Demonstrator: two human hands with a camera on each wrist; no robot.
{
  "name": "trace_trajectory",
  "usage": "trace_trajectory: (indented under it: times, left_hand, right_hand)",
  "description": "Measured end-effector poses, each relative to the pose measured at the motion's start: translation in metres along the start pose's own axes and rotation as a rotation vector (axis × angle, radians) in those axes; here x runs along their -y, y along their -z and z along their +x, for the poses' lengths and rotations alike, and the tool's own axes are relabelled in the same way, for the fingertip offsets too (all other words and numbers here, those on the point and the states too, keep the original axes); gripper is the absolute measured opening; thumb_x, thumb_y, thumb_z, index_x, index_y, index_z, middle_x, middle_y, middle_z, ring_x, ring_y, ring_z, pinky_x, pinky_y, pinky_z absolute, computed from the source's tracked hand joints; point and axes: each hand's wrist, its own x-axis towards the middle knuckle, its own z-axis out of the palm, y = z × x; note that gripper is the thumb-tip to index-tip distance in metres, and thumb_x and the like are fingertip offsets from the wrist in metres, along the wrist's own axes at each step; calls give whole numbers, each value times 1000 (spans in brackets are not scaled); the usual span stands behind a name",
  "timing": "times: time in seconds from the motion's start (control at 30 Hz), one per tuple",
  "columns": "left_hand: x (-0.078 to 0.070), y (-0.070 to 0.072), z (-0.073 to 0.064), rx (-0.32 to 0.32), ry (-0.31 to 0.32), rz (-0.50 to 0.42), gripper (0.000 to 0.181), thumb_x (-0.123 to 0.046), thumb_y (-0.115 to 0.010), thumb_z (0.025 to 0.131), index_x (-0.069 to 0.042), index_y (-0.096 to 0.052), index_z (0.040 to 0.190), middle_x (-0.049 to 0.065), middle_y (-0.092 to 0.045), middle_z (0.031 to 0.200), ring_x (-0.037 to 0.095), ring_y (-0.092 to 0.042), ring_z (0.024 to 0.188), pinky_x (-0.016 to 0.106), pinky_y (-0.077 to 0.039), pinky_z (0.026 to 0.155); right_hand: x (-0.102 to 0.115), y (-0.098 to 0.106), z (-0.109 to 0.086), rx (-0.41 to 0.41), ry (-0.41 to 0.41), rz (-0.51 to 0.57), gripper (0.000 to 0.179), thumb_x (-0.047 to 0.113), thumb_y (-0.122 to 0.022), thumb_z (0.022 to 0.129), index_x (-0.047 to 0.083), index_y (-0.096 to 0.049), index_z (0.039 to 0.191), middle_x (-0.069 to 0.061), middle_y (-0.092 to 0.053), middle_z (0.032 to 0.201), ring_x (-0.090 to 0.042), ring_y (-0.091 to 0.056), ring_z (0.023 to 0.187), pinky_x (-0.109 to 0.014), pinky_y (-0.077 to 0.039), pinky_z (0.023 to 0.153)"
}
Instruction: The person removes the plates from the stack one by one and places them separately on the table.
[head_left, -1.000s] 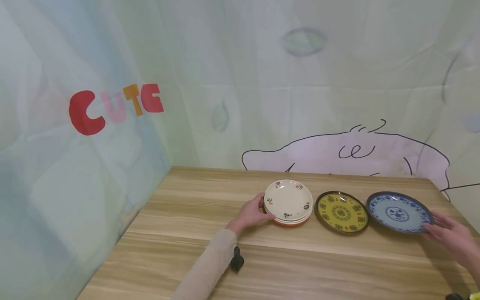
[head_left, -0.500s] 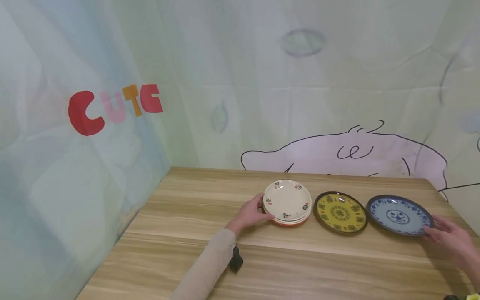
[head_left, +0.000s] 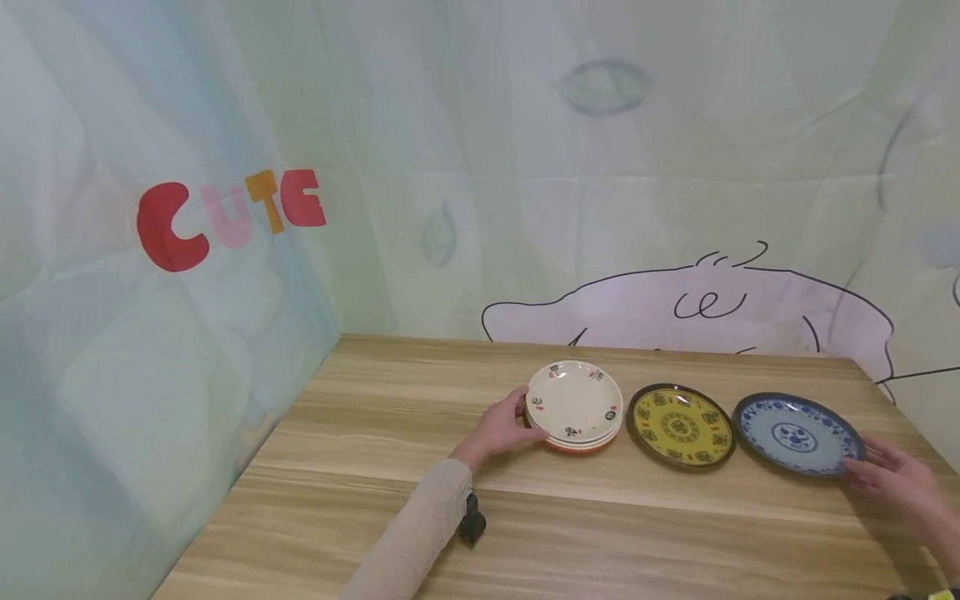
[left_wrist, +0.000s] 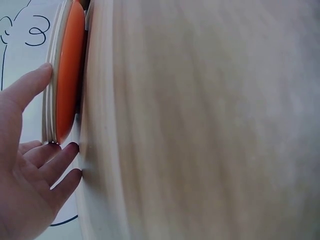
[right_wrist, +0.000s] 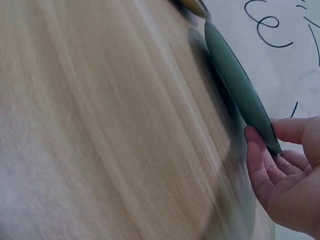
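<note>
A small stack of cream plates (head_left: 573,402) with red and black motifs, orange underneath, sits on the table. My left hand (head_left: 504,427) grips its left side; in the left wrist view the thumb lies at the rim and fingertips meet the edge lower down. Right of the stack rests a yellow-green plate (head_left: 682,425) with a dark rim. Farther right is a blue-and-white plate (head_left: 797,435), whose underside (right_wrist: 242,82) looks green in the right wrist view. My right hand (head_left: 896,477) pinches its right edge, thumb above and fingers beneath. That plate is tilted, its held edge raised off the table.
The wood-grain table (head_left: 600,533) runs back to a fabric backdrop (head_left: 450,150) with a drawn animal and coloured letters. The three groups of plates stand in a row near the back, close together. A black device (head_left: 472,521) shows at my left wrist.
My right hand and the blue plate have come down slightly, bringing the plate nearer the table. My left hand, the cream stack and the yellow-green plate have stayed put.
</note>
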Motion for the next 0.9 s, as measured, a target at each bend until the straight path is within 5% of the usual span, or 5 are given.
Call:
trace_trajectory:
  times: [0.53, 0.67, 0.77, 0.9]
  left_hand:
    - [-2, 0, -1, 3, 12, 0, 88, -36, -74, 73, -1, -28, 140, 16, -48, 131, 25, -48, 118, 38, -34, 104]
    - [-2, 0, -1, 3, 13, -1, 89, -37, -74, 73, -2, -28, 140, 16, -47, 133, 25, -48, 119, 38, -34, 104]
    - [-2, 0, -1, 3, 17, 0, 89, -37, -74, 73, -2, -28, 140, 15, -47, 133, 24, -48, 119, 38, -34, 104]
    - [-2, 0, -1, 2, 23, -2, 89, -37, -74, 73, -2, -28, 140, 15, -48, 132, 25, -48, 119, 39, -34, 104]
  right_hand:
    - [-9, 1, 1, 0, 0, -120, 81, 26, -56, 89, -16, -3, 135, -46, -15, 130, 14, -47, 62, -18, -52, 61]
    - [-11, -1, 4, -37, -36, -178, 79, 24, -56, 89, -15, -6, 135, -44, -15, 132, -15, -60, 76, -21, -53, 61]
    - [-11, -2, 5, -57, -51, -208, 77, 24, -56, 90, -14, -8, 136, -43, -15, 133, -38, -55, 90, -24, -53, 61]
    - [-12, -1, 6, -57, -63, -205, 76, 24, -55, 90, -13, -9, 137, -43, -15, 134, -23, -58, 78, -24, -54, 61]
